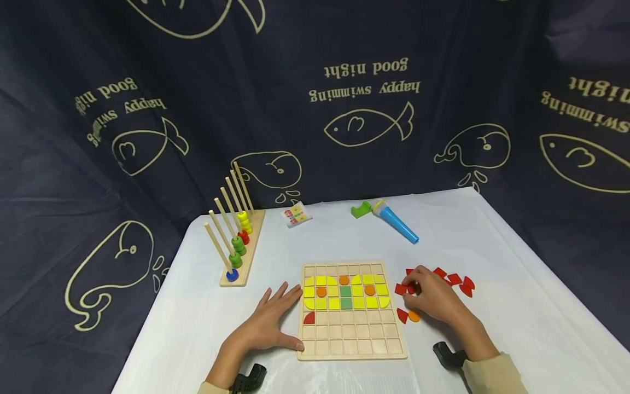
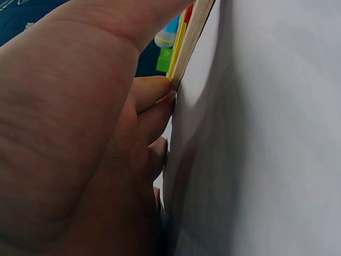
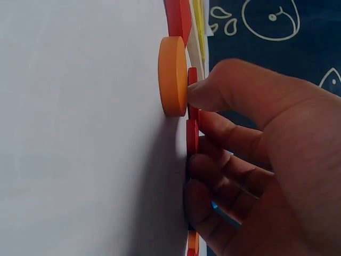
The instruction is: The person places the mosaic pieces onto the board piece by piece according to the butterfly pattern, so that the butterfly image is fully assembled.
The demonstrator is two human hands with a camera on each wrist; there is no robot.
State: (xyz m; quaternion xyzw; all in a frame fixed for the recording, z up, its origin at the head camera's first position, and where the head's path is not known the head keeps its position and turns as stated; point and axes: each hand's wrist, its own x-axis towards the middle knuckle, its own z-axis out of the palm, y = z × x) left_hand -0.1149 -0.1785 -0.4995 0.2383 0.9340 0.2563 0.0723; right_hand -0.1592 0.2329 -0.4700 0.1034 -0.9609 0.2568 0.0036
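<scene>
A wooden grid board (image 1: 343,332) lies on the table, with yellow, green and orange pieces set in its upper rows and one red quarter-round piece (image 1: 309,318) at the left. Beside its left edge my left hand (image 1: 268,324) is spread flat, fingertips and thumb at the rim. To the right of the board, my right hand (image 1: 433,295) reaches down among loose red pieces, its fingers bent. Thumb and index finger come down around a red piece (image 1: 411,289); whether they pinch it I cannot tell. Close to the thumb stands an orange disc (image 3: 172,77) in the right wrist view.
A bead-stacking rack (image 1: 251,246) with upright pegs stands at the back left. Farther back lie a pattern card (image 1: 296,214), a green curved block (image 1: 361,209) and a blue toy microphone (image 1: 397,223). More red pieces (image 1: 454,279) are scattered past the right hand.
</scene>
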